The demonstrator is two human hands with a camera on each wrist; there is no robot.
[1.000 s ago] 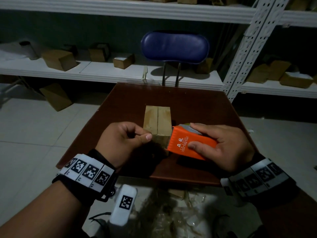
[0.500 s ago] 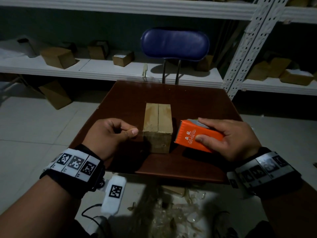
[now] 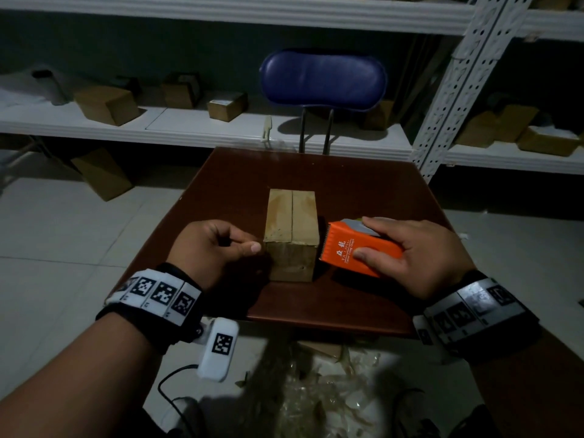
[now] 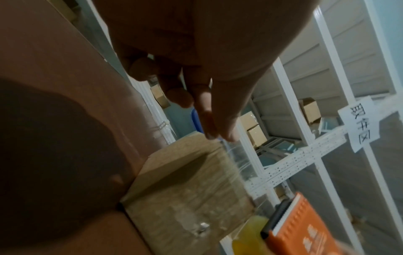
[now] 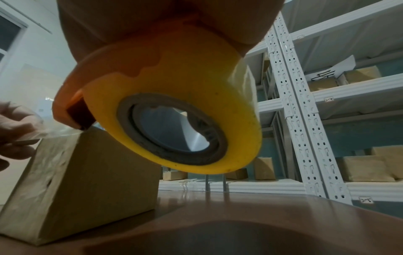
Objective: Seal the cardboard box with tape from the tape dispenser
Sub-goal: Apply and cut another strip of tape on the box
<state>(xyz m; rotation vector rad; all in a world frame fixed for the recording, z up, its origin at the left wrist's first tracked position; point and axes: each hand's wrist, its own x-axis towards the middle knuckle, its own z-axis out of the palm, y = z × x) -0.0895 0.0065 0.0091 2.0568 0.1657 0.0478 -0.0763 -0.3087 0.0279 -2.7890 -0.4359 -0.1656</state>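
My right hand (image 3: 420,254) grips the orange tape dispenser (image 3: 360,248), fingers curled over its top, just right of the cardboard box (image 3: 290,235). My left hand (image 3: 215,245) sits at the box's near-left corner, thumb and forefinger pinching the free end of clear tape (image 5: 50,131) that runs from the dispenser's mouth across the box's near top edge. Brown desk (image 3: 316,175) carries the box, which stands closed, centre seam running away from me. Yellow tape roll (image 5: 174,110) fills the right wrist view. Blue chair (image 3: 322,80) behind desk; white shelves (image 3: 189,128) hold more boxes
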